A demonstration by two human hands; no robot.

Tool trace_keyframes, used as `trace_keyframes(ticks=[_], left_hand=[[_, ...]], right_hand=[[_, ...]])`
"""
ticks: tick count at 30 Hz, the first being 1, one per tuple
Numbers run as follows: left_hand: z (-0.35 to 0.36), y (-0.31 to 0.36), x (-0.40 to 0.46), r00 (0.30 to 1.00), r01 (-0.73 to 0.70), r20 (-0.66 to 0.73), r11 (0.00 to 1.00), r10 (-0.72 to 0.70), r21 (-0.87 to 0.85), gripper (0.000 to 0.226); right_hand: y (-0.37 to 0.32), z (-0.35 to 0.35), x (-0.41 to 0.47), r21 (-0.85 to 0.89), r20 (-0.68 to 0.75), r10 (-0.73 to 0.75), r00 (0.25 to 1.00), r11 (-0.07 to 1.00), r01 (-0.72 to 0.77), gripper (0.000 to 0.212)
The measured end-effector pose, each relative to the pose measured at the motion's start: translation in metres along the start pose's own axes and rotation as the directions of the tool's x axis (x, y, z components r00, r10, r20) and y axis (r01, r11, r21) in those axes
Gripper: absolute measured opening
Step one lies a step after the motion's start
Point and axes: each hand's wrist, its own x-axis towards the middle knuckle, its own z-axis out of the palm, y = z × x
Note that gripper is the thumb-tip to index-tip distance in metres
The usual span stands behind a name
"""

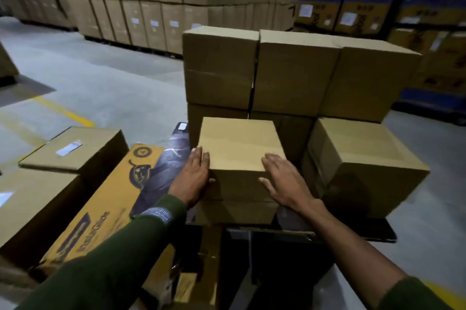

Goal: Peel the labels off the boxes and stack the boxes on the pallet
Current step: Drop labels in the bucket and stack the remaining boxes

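Cardboard stack (290,70) already stands label-free at twelve o'clock, both hands, left hand (195,178) and right hand (282,181), press spread fingers on the newest box (237,144), while labelled boxes (73,148) wait at nine o'clock.

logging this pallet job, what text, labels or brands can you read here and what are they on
"InstaGlide", roughly, some letters uncertain: side of the yellow printed carton at lower left; its round logo is unreadable.
White label on the brown box at left: too blurred.
White labels on the stacked cartons in the background: too small.
Blue and yellow cartons at upper right: print blurred.
Plain box under both hands: no text visible.
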Motion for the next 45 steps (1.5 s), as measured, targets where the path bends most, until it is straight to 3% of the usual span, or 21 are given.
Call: trace_keyframes(ticks=[7,29,33,36,45], left_hand=[[0.009,0.048,0.032,0.999,-0.045,-0.033,0.995,0.042,-0.093,0.077],[0.032,0.103,0.106,0.988,-0.152,-0.054,0.981,0.146,-0.121,0.077],[0.034,0.107,0.113,0.988,-0.152,-0.050,0.980,0.146,-0.132,0.078],[0.035,0.110,0.117,0.987,-0.156,-0.057,0.977,0.149,-0.142,0.078],[0.040,0.110,0.121,0.985,-0.167,-0.061,0.975,0.160,-0.145,0.077]], right_hand=[[0.058,-0.003,-0.006,-0.017,-0.063,0.045,0.997,0.999,-0.046,0.053],[0.147,-0.021,0.001,-0.077,0.019,0.110,0.994,0.991,-0.109,0.058],[0.167,-0.026,0.001,-0.154,0.068,0.237,0.969,0.962,-0.224,0.061],[0.181,-0.028,-0.001,-0.103,0.133,0.330,0.935,0.943,-0.318,0.063],[0.190,-0.020,-0.001,-0.068,0.133,0.354,0.926,0.935,-0.348,0.064]])
